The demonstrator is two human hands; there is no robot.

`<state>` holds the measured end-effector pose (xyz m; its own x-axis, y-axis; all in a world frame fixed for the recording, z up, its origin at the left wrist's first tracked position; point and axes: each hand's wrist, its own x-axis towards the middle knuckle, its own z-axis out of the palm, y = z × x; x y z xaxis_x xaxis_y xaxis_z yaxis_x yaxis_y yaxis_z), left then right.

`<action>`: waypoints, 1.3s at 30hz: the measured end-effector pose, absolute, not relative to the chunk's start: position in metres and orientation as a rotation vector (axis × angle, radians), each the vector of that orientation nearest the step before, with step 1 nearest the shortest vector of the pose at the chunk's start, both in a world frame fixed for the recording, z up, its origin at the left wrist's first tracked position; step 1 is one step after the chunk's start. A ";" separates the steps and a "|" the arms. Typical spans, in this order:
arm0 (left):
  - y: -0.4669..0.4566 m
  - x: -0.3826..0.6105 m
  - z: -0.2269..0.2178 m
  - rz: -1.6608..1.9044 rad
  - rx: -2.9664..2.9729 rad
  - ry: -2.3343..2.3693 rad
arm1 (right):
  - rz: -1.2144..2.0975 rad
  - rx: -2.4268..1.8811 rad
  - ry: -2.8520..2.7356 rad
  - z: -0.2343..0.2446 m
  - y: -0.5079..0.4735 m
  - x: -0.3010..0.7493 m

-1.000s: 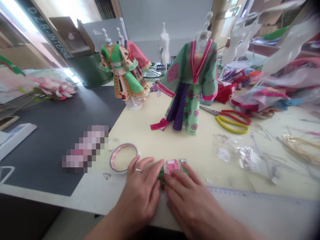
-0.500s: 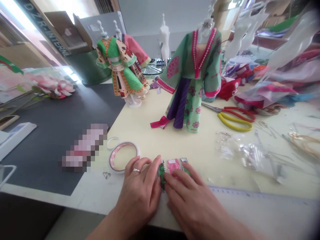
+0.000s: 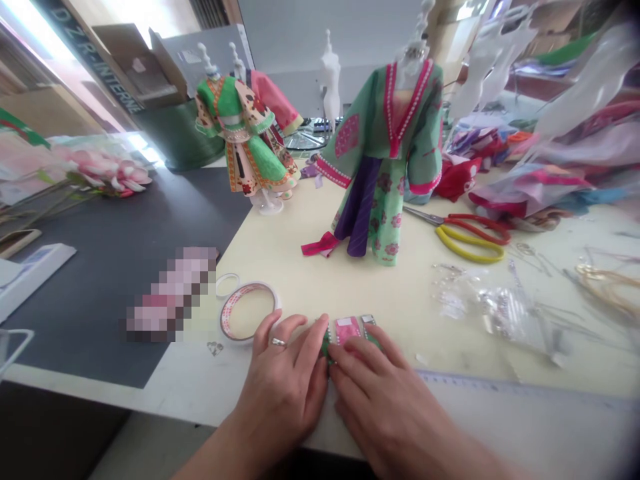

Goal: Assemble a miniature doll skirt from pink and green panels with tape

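Note:
Three small bead-edged fabric pieces lie side by side on the table just beyond my hands. The left one is a green piece, mostly covered by my fingers. Beside it are a pink piece and a dark green piece, each with a white patch at its top end. My left hand, with a ring on one finger, pinches the green piece's left edge between index finger and thumb. From the other side, my right hand has its fingertips closed on the same piece, its knuckles covering the lower ends of the other two.
A tape roll lies left of my hands, a ruler to the right. Farther out stand a green robe on a dress form and a green dress. Scissors and bagged beads lie at right.
My left hand has shifted slightly right, toward my right hand, and now covers more of the green piece. My right hand has barely moved.

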<state>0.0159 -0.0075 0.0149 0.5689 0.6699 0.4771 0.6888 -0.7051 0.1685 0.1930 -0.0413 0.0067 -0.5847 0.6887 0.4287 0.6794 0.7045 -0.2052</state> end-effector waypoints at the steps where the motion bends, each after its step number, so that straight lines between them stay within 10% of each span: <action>1: -0.008 0.016 0.015 -0.818 -2.741 -1.196 | 0.030 -1.050 -2.435 0.007 -0.041 0.193; 39: -0.003 0.032 0.029 -0.920 -2.938 -0.889 | 0.112 -1.130 -2.393 0.030 -0.003 0.257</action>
